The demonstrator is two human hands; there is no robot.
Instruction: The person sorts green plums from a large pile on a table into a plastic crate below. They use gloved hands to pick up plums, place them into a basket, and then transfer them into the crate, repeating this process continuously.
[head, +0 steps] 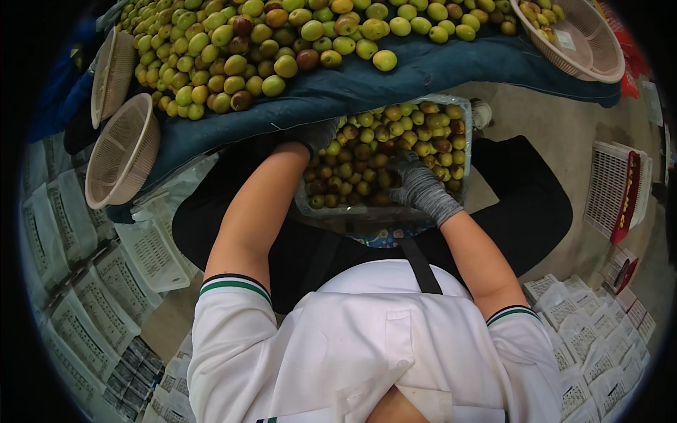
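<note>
A crate lined with clear plastic film (389, 211) sits between my knees, filled with green, yellow and brownish jujubes (365, 169). My right hand (423, 182), in a grey knit glove, rests on the fruit in the crate's right half. Its thumb and fingers are spread apart, with the fingertips partly lost among the jujubes. Also gloved in grey, my left hand (321, 135) is at the crate's far left corner, partly under the table's overhanging edge. Its fingers are hidden, so what it holds cannot be seen.
A table draped in dark blue-green cloth (449, 63) bears a large heap of jujubes (227, 58). Plastic baskets (124, 153) hang over its left end; another basket (587, 47) stands at right. Stacked crates (90, 301) line the left floor, with more crates (616, 190) at right.
</note>
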